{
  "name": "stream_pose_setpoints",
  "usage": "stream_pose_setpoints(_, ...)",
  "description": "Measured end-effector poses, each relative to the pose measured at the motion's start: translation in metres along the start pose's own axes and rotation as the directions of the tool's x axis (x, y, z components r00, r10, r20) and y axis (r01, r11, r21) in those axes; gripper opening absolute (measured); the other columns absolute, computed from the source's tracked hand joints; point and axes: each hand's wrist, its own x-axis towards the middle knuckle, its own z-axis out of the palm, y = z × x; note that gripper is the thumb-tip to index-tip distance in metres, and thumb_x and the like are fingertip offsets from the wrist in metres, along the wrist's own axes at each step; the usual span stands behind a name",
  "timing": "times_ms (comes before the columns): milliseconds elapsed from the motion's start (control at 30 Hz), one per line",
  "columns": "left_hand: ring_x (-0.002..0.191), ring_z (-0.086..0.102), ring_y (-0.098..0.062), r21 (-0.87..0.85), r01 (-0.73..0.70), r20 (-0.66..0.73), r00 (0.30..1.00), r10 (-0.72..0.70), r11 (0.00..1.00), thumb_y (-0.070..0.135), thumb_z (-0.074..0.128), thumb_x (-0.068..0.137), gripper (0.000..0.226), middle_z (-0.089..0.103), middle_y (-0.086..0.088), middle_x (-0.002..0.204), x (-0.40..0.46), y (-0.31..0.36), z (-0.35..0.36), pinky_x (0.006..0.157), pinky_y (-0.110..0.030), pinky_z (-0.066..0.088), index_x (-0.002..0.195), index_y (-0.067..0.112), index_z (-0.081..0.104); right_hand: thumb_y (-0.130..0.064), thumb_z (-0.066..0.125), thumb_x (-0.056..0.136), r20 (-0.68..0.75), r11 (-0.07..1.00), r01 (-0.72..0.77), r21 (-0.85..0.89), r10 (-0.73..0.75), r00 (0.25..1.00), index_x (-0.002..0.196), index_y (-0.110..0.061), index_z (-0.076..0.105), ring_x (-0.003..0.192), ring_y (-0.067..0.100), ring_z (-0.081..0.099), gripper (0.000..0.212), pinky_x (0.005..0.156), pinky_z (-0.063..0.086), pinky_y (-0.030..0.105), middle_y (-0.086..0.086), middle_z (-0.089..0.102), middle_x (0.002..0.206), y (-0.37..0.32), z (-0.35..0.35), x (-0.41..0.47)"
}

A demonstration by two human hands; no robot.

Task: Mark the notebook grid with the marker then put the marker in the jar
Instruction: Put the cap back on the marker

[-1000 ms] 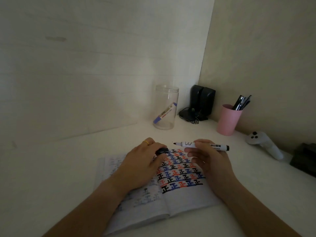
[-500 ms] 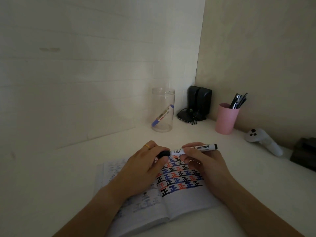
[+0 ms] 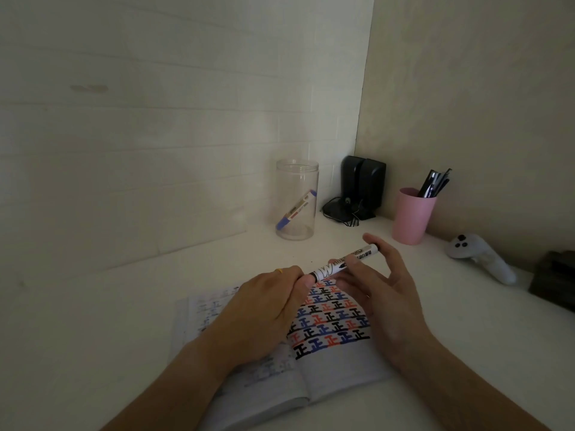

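An open notebook [image 3: 339, 365] lies on the white desk, its right page filled with rows of black, blue and red marks. Above it I hold a white marker [image 3: 345, 262] with black ends, tilted up to the right. My left hand [image 3: 264, 312] closes over its near end, where the cap sits hidden under my fingers. My right hand [image 3: 382, 293] pinches the barrel with thumb and forefinger, the other fingers spread. A clear jar [image 3: 297, 200] stands upright behind the notebook, with a blue-capped marker [image 3: 295, 209] leaning inside it.
A pink cup [image 3: 410, 216] of pens stands at the back right, next to black speakers [image 3: 362, 185] with cables. A white controller [image 3: 479, 256] and a dark box [image 3: 553, 281] lie at the right. Walls close the desk at the back and right.
The black cap in my left hand and the marker's bare tip came together. The marker now tilts up to the right, its near end inside my left fingers.
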Motion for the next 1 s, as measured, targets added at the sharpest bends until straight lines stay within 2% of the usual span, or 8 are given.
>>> stream_pose_setpoints(167, 0.071, 0.059, -0.015, 0.07, 0.01, 0.035, 0.999, -0.012, 0.998, 0.055, 0.017, 0.097, 0.047, 0.062, 0.001, 0.082, 0.002, 0.003, 0.008, 0.07, -0.034, 0.049, 0.092, 0.021, 0.05, -0.008, 0.072, 0.089, -0.099, 0.994, -0.033, 0.106, 0.043, 0.994, 0.128, -0.026, 0.068, 0.083, 0.025, 0.081, 0.043, 0.062, 0.062, 0.023, 0.018, 0.082, 0.092, 0.002, 0.0, -0.001)
stream_pose_setpoints(333, 0.081, 0.059, -0.017, 0.138, 0.012, 0.124, 0.992, -0.03, 0.99, 0.048, 0.02, 0.1, 0.041, 0.062, 0.0, 0.096, -0.001, -0.002, 0.008, 0.079, -0.035, 0.049, 0.103, 0.021, 0.049, -0.001, 0.073, 0.086, -0.082, 0.999, 0.01, 0.051, -0.006, 0.997, 0.13, -0.024, 0.068, 0.088, 0.029, 0.08, 0.049, 0.073, 0.065, 0.031, 0.02, 0.082, 0.091, 0.003, 0.002, 0.0)
stream_pose_setpoints(433, 0.077, 0.056, -0.018, 0.218, -0.031, 0.107, 0.994, 0.008, 0.975, 0.042, 0.026, 0.104, 0.033, 0.06, -0.002, 0.093, -0.004, -0.007, 0.009, 0.074, -0.033, 0.046, 0.099, 0.019, 0.048, -0.001, 0.074, 0.085, -0.092, 1.0, 0.0, 0.021, 0.002, 0.996, 0.13, -0.024, 0.068, 0.089, 0.031, 0.08, 0.051, 0.079, 0.065, 0.037, 0.019, 0.082, 0.089, 0.005, 0.003, -0.002)
stream_pose_setpoints(600, 0.059, 0.051, -0.018, 0.393, -0.146, 0.022, 0.988, 0.15, 0.908, 0.037, 0.026, 0.103, 0.034, 0.059, -0.003, 0.077, -0.006, -0.004, 0.012, 0.058, -0.031, 0.04, 0.085, 0.018, 0.047, -0.001, 0.076, 0.083, -0.101, 0.997, -0.029, 0.068, 0.036, 0.994, 0.129, -0.021, 0.069, 0.083, 0.028, 0.081, 0.05, 0.068, 0.065, 0.027, 0.017, 0.082, 0.084, 0.007, 0.003, -0.002)
stream_pose_setpoints(733, 0.063, 0.048, -0.014, 0.344, -0.133, 0.038, 0.991, 0.128, 0.93, 0.049, 0.015, 0.102, 0.043, 0.057, 0.004, 0.077, -0.003, -0.002, 0.009, 0.071, -0.034, 0.041, 0.084, 0.024, 0.046, -0.007, 0.07, 0.09, -0.065, 0.999, -0.018, 0.033, 0.02, 0.998, 0.132, -0.028, 0.066, 0.09, 0.027, 0.08, 0.047, 0.071, 0.064, 0.027, 0.015, 0.082, 0.09, 0.011, -0.001, 0.003)
stream_pose_setpoints(867, 0.067, 0.047, -0.013, 0.264, -0.141, 0.09, 0.989, 0.121, 0.954, 0.062, 0.013, 0.1, 0.063, 0.054, 0.002, 0.066, -0.001, 0.003, 0.001, 0.073, -0.035, 0.037, 0.07, 0.022, 0.051, -0.005, 0.068, 0.092, 0.017, 0.988, -0.064, -0.139, 0.067, 0.998, 0.14, -0.026, 0.06, 0.081, 0.022, 0.074, 0.054, 0.076, 0.061, 0.031, 0.017, 0.077, 0.09, 0.018, -0.002, 0.009)
stream_pose_setpoints(933, 0.068, 0.046, -0.012, 0.281, -0.079, 0.017, 0.997, 0.077, 0.956, 0.062, 0.014, 0.1, 0.065, 0.053, 0.003, 0.065, 0.001, -0.001, -0.004, 0.072, -0.036, 0.037, 0.068, 0.022, 0.053, -0.007, 0.069, 0.092, 0.071, 0.922, -0.004, -0.386, 0.034, 0.997, 0.143, -0.023, 0.057, 0.08, 0.019, 0.072, 0.055, 0.077, 0.06, 0.03, 0.011, 0.077, 0.09, 0.013, 0.006, 0.014)
stream_pose_setpoints(1000, 0.069, 0.045, -0.015, 0.332, 0.049, -0.147, 0.989, 0.0, 0.942, 0.058, 0.016, 0.101, 0.058, 0.052, 0.006, 0.067, 0.0, -0.015, -0.01, 0.07, -0.037, 0.039, 0.07, 0.023, 0.05, -0.013, 0.07, 0.093, 0.143, 0.816, 0.142, -0.56, -0.074, 0.987, 0.142, -0.023, 0.055, 0.081, 0.016, 0.071, 0.053, 0.07, 0.057, 0.021, 0.007, 0.075, 0.095, -0.007, 0.03, 0.027)
